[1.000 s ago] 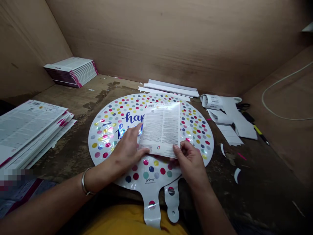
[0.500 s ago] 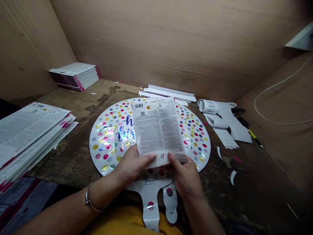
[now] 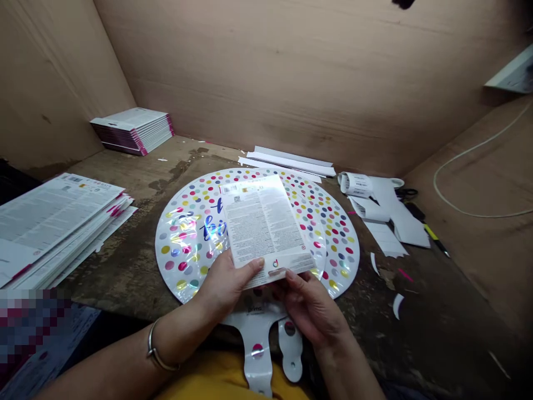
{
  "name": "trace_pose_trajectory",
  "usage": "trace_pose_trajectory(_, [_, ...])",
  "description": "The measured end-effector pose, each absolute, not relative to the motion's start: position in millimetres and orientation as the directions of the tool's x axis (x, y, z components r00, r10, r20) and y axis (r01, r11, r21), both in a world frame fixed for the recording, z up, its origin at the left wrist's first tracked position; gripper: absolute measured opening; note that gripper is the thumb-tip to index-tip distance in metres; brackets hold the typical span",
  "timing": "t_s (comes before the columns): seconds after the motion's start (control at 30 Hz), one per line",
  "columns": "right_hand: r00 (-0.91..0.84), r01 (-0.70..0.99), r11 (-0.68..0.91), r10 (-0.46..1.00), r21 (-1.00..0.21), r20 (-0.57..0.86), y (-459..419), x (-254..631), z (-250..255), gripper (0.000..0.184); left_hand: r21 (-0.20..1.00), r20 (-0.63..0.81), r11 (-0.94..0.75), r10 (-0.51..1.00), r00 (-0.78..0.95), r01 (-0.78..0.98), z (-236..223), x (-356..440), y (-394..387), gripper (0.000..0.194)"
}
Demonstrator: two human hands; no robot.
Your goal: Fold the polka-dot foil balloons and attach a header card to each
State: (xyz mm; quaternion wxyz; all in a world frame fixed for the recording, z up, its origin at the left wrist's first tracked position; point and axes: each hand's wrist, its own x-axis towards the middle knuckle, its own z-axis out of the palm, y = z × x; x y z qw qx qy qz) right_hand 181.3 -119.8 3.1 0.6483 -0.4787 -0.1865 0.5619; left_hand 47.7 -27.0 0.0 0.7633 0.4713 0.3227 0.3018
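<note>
A flat printed card packet (image 3: 264, 225), with a barcode and small grey text, is held tilted in front of me. My left hand (image 3: 225, 283) grips its lower left corner, thumb on the printed face. At the lower right edge my right hand (image 3: 312, 303) pinches the packet between thumb and fingers; the fingertips are partly hidden. Beneath lie flat dotted foil balloons (image 3: 179, 244) with blue lettering. Their tails (image 3: 257, 355) hang toward my lap, and the packet covers part of the lettering.
A stack of similar packets (image 3: 54, 216) lies at left, another stack (image 3: 133, 130) at the back left. White paper strips (image 3: 287, 161) lie behind the balloons. To the right are a label roll (image 3: 356, 184), scissors (image 3: 406, 193), a yellow-black pen (image 3: 435, 240) and paper scraps (image 3: 397, 305).
The packet has tilted, its top edge dropping and leaning left. My right thumb has moved from the packet's face to its lower edge, and the right hand has turned slightly.
</note>
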Motion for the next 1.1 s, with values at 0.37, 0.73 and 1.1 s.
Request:
trace_pose_trajectory(0.37, [0.078,0.806,0.161,0.925,-0.57,0.372,-127,187,33,0.012,0.961,-0.157,0.262,0.779,0.607,-0.089,6,51,-31,0.042])
trace_pose_trajectory(0.73, [0.479,0.128,-0.43,0.816,-0.894,-0.324,-175,266,35,0.044,0.952,-0.241,0.307,0.708,0.664,0.018,-3,45,-11,0.042])
trace_pose_trajectory(1.1, [0.24,-0.401,-0.287,0.884,-0.87,-0.402,-69,179,4,0.052,0.059,0.44,-0.961,0.268,0.857,0.27,19,22,14,0.032])
